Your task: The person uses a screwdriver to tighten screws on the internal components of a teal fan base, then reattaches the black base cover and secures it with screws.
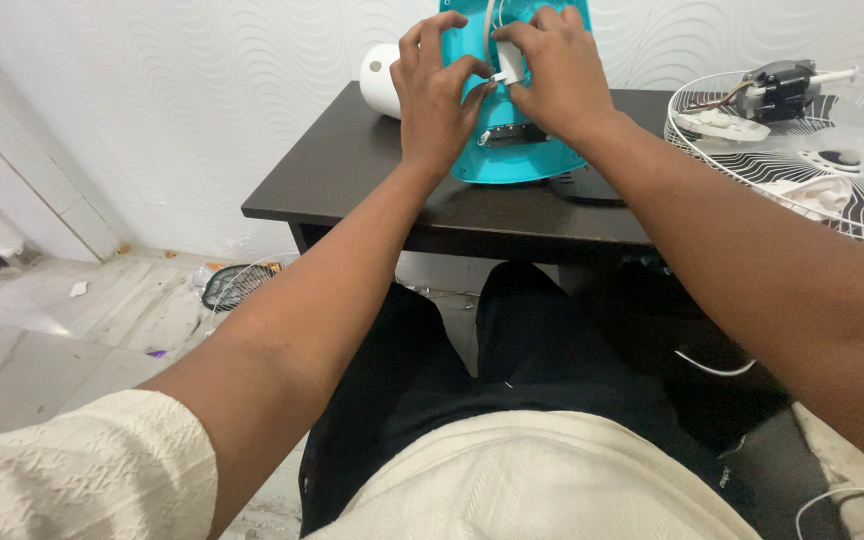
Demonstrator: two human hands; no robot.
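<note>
Holding a small white part on the teal fan base

Both hands work at the far edge of the dark table. The left hand and the right hand each pinch a small white part between thumb and fingers. This part sits right against the teal fan base, which stands tilted on the table. Just left of it lies a white cylinder. Far right, a white wire fan guard lies like a bowl, with a grey fan motor resting in it. Another wire guard lies on the floor, left.
</note>
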